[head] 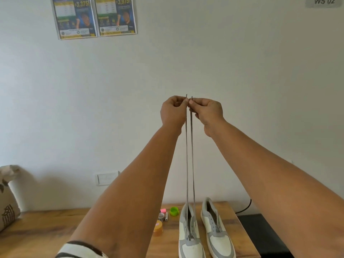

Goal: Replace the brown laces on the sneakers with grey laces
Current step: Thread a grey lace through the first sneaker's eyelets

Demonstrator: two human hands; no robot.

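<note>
Now evening the thin grey lace (189, 161).
I pinch one tip in my left hand (174, 111), one in my right hand (208, 113); below them the white-and-grey leather sneaker (190, 244) holds its middle. Tips should match.

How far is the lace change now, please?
No brown laces show on either shoe. Left hand and right hand pinch the grey lace ends, raised from the left sneaker. Its upper eyelets and the unlaced right sneaker remain.
</note>
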